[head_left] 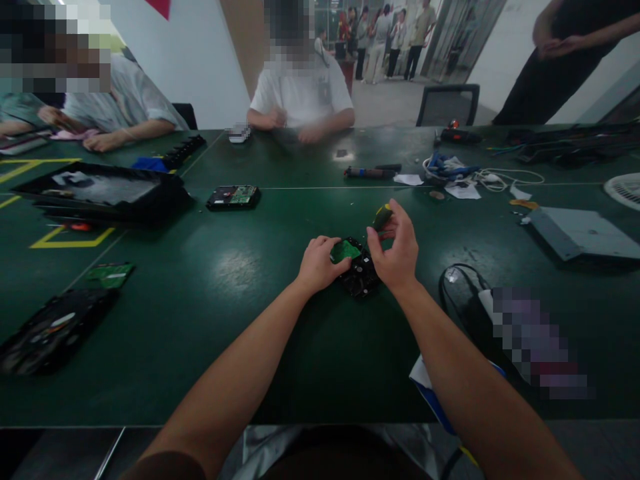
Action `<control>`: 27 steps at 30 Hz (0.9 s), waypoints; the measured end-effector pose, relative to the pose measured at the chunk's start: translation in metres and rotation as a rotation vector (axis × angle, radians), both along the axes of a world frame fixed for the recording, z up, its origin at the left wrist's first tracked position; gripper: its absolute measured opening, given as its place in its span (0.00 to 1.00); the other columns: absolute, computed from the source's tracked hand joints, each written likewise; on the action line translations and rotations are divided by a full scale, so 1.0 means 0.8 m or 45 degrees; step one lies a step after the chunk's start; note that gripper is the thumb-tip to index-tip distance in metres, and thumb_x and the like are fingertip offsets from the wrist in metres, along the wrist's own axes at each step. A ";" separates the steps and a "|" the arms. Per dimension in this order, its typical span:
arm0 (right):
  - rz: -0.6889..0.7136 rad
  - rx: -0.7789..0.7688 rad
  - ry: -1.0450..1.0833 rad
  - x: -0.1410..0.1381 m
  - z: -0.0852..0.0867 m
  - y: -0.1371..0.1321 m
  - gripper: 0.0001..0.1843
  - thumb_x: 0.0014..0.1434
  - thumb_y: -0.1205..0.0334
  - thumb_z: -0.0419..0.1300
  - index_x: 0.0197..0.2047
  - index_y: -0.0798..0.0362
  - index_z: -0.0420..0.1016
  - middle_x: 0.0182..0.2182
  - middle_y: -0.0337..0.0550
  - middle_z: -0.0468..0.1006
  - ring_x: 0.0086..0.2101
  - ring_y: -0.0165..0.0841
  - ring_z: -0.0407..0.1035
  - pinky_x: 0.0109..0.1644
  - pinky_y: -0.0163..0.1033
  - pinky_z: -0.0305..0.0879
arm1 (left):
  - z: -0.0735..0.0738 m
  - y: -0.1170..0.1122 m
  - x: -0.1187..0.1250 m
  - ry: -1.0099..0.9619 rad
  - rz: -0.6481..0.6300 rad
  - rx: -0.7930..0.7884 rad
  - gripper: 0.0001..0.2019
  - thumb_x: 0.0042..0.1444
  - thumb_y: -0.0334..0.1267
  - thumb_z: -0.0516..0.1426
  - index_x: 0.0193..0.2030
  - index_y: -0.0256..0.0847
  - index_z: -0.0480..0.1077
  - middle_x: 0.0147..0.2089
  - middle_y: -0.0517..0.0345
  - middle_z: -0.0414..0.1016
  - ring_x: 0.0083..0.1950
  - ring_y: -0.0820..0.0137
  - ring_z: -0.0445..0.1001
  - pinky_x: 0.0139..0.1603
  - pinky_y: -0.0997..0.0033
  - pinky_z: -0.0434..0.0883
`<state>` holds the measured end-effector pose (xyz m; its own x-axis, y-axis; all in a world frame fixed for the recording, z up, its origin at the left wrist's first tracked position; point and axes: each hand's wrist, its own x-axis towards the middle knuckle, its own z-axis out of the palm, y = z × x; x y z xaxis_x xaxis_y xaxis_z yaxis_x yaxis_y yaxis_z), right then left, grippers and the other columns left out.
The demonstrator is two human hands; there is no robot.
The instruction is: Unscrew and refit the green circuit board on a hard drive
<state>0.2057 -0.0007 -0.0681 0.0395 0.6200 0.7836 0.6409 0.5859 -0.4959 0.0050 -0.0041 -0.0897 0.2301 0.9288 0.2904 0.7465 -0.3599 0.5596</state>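
A black hard drive (361, 277) lies on the dark green table (225, 280) in front of me, with a green circuit board (345, 251) on its top. My left hand (320, 263) is closed on the drive's left edge, fingers touching the green board. My right hand (397, 250) is closed around a screwdriver with a yellow-green and black handle (383, 217), held upright over the drive's right side. The tool's tip is hidden behind my fingers.
Another hard drive (233, 197) lies further back, a black tray (100, 190) at left, an opened drive (50, 330) and a loose green board (111, 275) at near left. Cables (465, 170), a grey metal case (583, 233) and a screwdriver (370, 172) lie right and back. Two people sit across the table.
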 end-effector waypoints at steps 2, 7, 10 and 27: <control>-0.002 0.007 -0.012 0.001 0.000 0.000 0.38 0.68 0.53 0.60 0.76 0.38 0.51 0.58 0.50 0.74 0.44 0.43 0.76 0.43 0.54 0.83 | 0.001 -0.001 0.000 -0.008 -0.002 0.003 0.28 0.59 0.48 0.65 0.63 0.38 0.73 0.56 0.44 0.76 0.59 0.53 0.72 0.62 0.52 0.72; 0.030 -0.023 -0.023 -0.001 0.001 -0.002 0.37 0.69 0.57 0.55 0.78 0.41 0.48 0.64 0.51 0.70 0.46 0.42 0.77 0.49 0.53 0.82 | 0.000 -0.001 0.001 0.001 0.006 0.015 0.28 0.59 0.48 0.65 0.63 0.36 0.73 0.55 0.44 0.76 0.58 0.53 0.73 0.62 0.53 0.71; -0.012 0.006 -0.027 -0.001 0.002 -0.002 0.37 0.69 0.54 0.57 0.77 0.42 0.49 0.60 0.52 0.72 0.43 0.41 0.76 0.44 0.52 0.83 | -0.001 0.000 0.001 0.016 0.009 0.022 0.29 0.59 0.49 0.65 0.63 0.36 0.73 0.56 0.43 0.76 0.58 0.53 0.72 0.62 0.53 0.71; -0.020 0.003 -0.033 0.001 0.001 -0.001 0.36 0.69 0.56 0.58 0.76 0.41 0.51 0.57 0.50 0.73 0.44 0.40 0.75 0.43 0.50 0.82 | -0.001 0.000 0.001 0.011 0.010 0.012 0.27 0.59 0.48 0.65 0.63 0.38 0.73 0.56 0.45 0.76 0.59 0.53 0.72 0.63 0.53 0.71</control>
